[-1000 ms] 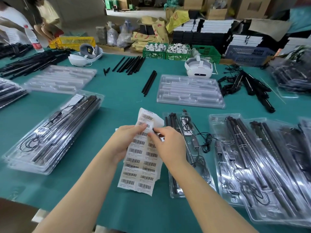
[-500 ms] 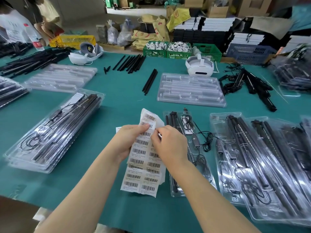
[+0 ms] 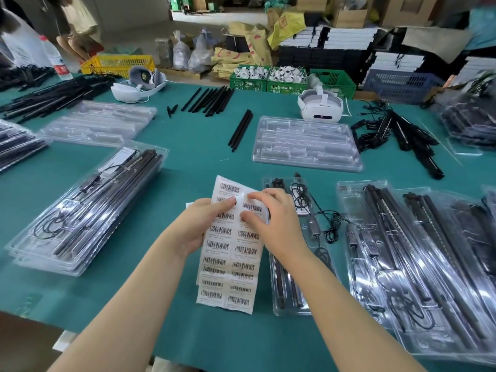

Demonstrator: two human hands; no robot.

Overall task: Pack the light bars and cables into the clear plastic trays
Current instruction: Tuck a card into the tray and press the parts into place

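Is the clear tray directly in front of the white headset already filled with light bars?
No. The clear tray in front of the white headset shows only empty moulded slots, with no bars or cables inside.

Single head-worn wide-angle view, looking forward and down, close over the green table (image 3: 188,162)

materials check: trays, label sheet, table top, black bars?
Empty tray: thin clear moulded plastic, glossy; glare and see-through ribs.
Label sheet: white paper, matte; it curls and creases where the left hand and right hand hold it, probably adhesive-backed.
Table cover: teal, matte, no glare; looks like felt or cloth.
Loose bars: matte black, plastic or coated metal, unclear.
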